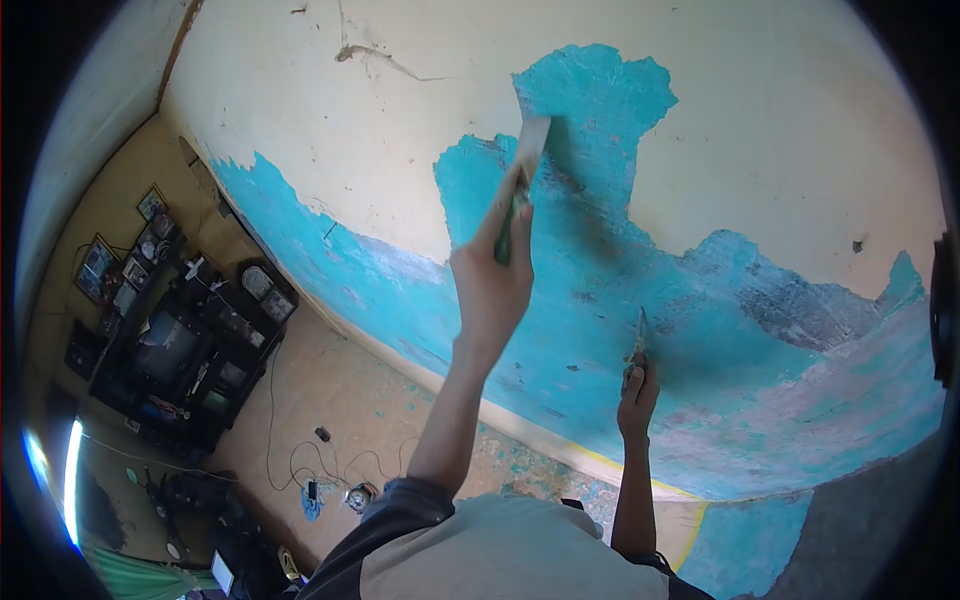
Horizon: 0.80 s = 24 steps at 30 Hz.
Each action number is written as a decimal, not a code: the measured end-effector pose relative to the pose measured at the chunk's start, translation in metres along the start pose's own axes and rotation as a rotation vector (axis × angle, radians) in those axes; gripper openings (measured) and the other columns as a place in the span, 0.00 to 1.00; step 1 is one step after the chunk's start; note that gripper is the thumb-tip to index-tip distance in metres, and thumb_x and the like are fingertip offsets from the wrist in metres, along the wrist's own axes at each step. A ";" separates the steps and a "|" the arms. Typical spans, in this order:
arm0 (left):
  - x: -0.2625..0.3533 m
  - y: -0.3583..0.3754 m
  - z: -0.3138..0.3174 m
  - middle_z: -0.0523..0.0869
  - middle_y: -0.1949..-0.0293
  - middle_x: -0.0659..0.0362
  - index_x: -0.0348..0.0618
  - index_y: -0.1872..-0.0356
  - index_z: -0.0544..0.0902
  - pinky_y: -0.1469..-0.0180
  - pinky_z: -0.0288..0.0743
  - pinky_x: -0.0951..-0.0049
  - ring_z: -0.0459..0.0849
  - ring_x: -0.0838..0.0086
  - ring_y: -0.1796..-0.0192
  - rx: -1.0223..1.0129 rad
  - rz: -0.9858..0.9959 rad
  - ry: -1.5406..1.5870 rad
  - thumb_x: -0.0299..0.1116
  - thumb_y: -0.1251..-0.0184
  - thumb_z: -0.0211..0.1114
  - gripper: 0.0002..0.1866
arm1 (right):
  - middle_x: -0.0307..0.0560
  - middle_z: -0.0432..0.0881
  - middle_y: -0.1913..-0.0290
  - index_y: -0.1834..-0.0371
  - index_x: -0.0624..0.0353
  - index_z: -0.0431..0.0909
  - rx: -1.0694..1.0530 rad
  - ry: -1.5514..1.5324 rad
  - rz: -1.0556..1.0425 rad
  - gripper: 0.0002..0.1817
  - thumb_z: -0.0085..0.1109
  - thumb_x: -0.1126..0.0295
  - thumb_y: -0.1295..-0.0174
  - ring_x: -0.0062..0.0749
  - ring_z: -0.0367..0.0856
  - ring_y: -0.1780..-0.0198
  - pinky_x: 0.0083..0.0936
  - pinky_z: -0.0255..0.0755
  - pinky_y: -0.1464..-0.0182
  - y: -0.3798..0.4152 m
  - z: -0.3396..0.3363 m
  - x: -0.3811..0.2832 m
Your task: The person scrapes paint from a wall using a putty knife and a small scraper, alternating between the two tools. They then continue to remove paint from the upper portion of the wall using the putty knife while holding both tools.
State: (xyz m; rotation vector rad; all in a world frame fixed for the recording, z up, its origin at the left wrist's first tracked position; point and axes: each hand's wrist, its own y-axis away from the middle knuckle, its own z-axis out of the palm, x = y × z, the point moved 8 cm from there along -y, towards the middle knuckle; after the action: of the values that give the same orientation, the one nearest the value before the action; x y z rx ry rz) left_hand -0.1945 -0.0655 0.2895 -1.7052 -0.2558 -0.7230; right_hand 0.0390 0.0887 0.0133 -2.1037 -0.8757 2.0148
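Observation:
My left hand (492,275) is closed round the green handle of a wide scraper (533,143), raised in front of the wall. The scraper's blade lies at the edge between cream paint (770,160) and a bared turquoise patch (600,95). Lower and to the right, my right hand (638,395) grips a smaller pointed trowel (642,328), its tip upward before the turquoise surface. Whether either blade touches the wall is hard to tell. Grey worn areas (800,300) show in the turquoise at the right.
Paint flakes lie on the floor (390,405) below the wall. Cables, a round metal device (360,496) and a blue cloth (312,503) are there too. A black cabinet (200,350) with a television stands at the left. A green curtain (150,578) hangs at the lower left.

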 end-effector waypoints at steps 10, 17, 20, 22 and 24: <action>-0.010 0.004 -0.002 0.92 0.60 0.57 0.46 0.28 0.79 0.74 0.60 0.79 0.62 0.88 0.73 -0.085 -0.151 0.010 0.36 0.16 0.59 0.20 | 0.32 0.67 0.75 0.48 0.62 0.77 0.004 0.002 -0.001 0.19 0.43 0.56 0.16 0.14 0.59 0.76 0.22 0.54 0.73 0.004 0.000 0.000; -0.002 -0.009 -0.003 0.80 0.71 0.67 0.44 0.28 0.79 0.75 0.57 0.79 0.61 0.88 0.73 -0.029 -0.139 0.085 0.33 0.16 0.59 0.20 | 0.33 0.67 0.75 0.47 0.63 0.77 0.004 -0.016 0.025 0.19 0.44 0.58 0.17 0.15 0.60 0.75 0.22 0.55 0.72 0.003 -0.001 0.003; -0.005 -0.009 -0.002 0.80 0.72 0.67 0.44 0.28 0.79 0.75 0.56 0.79 0.61 0.88 0.74 -0.003 -0.043 0.044 0.33 0.16 0.59 0.20 | 0.33 0.67 0.75 0.47 0.63 0.77 0.008 0.002 -0.001 0.19 0.45 0.57 0.16 0.15 0.59 0.75 0.22 0.54 0.72 0.002 -0.001 -0.001; -0.013 0.007 -0.001 0.83 0.69 0.64 0.45 0.28 0.79 0.74 0.57 0.79 0.61 0.88 0.73 -0.048 -0.084 -0.022 0.32 0.16 0.59 0.20 | 0.33 0.67 0.75 0.47 0.63 0.77 0.006 -0.011 0.008 0.19 0.45 0.57 0.16 0.15 0.59 0.75 0.22 0.54 0.72 0.005 0.001 0.000; -0.017 0.018 0.005 0.87 0.65 0.61 0.46 0.27 0.79 0.74 0.58 0.79 0.62 0.88 0.73 -0.037 -0.061 0.050 0.33 0.16 0.60 0.21 | 0.32 0.68 0.74 0.47 0.63 0.77 0.013 -0.020 0.004 0.19 0.45 0.57 0.16 0.15 0.60 0.75 0.22 0.54 0.72 0.000 0.000 -0.002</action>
State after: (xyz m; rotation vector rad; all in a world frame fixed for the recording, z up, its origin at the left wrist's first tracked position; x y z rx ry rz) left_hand -0.1965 -0.0617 0.2642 -1.7176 -0.2618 -0.8186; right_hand 0.0389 0.0881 0.0153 -2.0836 -0.8590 2.0420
